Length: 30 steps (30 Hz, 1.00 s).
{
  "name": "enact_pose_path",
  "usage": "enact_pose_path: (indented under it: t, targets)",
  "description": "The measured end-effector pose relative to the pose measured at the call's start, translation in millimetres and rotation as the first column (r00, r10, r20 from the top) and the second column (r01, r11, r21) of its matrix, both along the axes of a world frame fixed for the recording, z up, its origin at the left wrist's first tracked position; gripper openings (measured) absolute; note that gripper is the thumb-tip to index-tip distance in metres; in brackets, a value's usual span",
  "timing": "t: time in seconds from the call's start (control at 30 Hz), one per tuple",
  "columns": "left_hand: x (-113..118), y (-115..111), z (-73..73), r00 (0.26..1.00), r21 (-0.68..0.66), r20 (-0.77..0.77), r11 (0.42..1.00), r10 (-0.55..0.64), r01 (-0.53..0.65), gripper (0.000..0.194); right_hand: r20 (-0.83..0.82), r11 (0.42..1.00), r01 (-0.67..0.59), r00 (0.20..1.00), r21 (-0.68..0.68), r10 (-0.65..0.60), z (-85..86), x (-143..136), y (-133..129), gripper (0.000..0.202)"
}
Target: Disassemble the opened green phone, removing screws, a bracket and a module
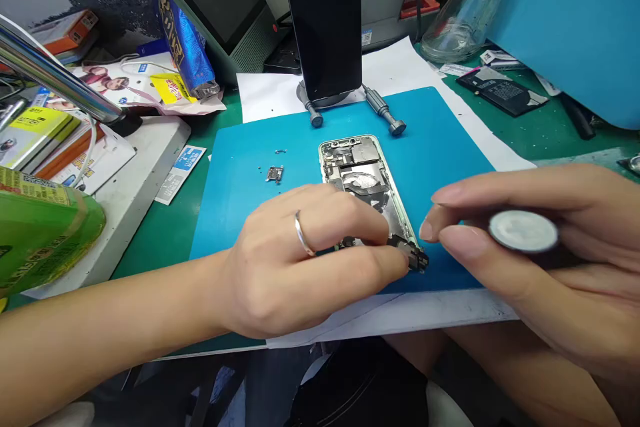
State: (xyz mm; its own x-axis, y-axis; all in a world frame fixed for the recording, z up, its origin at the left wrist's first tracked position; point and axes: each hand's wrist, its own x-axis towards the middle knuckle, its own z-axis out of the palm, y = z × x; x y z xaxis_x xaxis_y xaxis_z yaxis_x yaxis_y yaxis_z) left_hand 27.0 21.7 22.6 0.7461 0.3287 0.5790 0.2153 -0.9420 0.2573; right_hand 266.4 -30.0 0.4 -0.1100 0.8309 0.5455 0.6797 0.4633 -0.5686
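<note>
An opened phone [367, 183] lies on the blue mat, its metal inside parts exposed. Over its lower end, my left hand [315, 253] pinches a small dark phone part [415, 255] between thumb and forefinger, at the phone's lower right corner. Part of the phone's bottom is hidden behind that hand. To the right, my right hand [525, 247] is closed around a tool with a round pale end [523, 231] facing me; the rest of the tool is hidden. Its fingertips are close to the dark part but apart from it.
Small loose pieces, including a metal-shielded module [275, 174], lie left of the phone on the blue mat [235, 213]. Two precision screwdrivers [384, 110] rest near an upright black screen [325, 27]. A glass jar [467, 10] and a battery [501, 90] are at the back right.
</note>
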Motion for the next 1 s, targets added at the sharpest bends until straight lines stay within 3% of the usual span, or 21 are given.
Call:
enact_pose_path:
  t: [0.07, 0.2, 0.33, 0.43, 0.57, 0.77, 1.0]
  targets:
    - [0.6, 0.8, -2.7, 1.0, 0.015, 0.02, 1.0, -0.016, 0.016, 0.015, 0.018, 0.999, 0.002, 1.0, -0.046, -0.001, 4.4, -1.6, 3.1, 0.017]
    - [2.6, 3.5, -6.8, 0.998, 0.037, 0.047, 0.999, -0.029, 0.027, 0.01, 0.049, 0.977, -0.111, 0.991, -0.18, 0.121, 15.5, 3.0, 14.5, 0.018]
    - [4.1, 3.1, -7.6, 0.997, 0.008, 0.066, 0.999, -0.048, 0.047, 0.012, -0.047, 0.893, -0.216, 0.975, -0.394, 0.216, 20.5, 5.9, 20.2, 0.017]
    - [4.2, 1.9, -7.7, 0.996, 0.004, 0.071, 0.999, -0.054, 0.054, 0.014, -0.167, 0.829, -0.267, 0.963, -0.491, 0.211, 20.9, 4.8, 18.5, 0.017]
    - [4.1, 1.9, -8.6, 0.994, 0.013, 0.079, 0.997, -0.071, 0.07, 0.013, -0.222, 0.798, -0.273, 0.959, -0.537, 0.179, 19.6, 3.2, 16.9, 0.021]
    - [5.0, 0.9, -10.7, 0.996, -0.005, 0.066, 0.998, -0.065, 0.066, 0.012, -0.163, 0.779, -0.211, 0.977, -0.59, 0.141, 18.0, 2.2, 21.4, 0.035]
    - [6.7, 0.5, -10.8, 0.996, 0.016, 0.069, 0.999, -0.052, 0.051, 0.012, -0.17, 0.768, -0.22, 0.975, -0.601, 0.146, 18.3, 2.5, 23.4, 0.033]
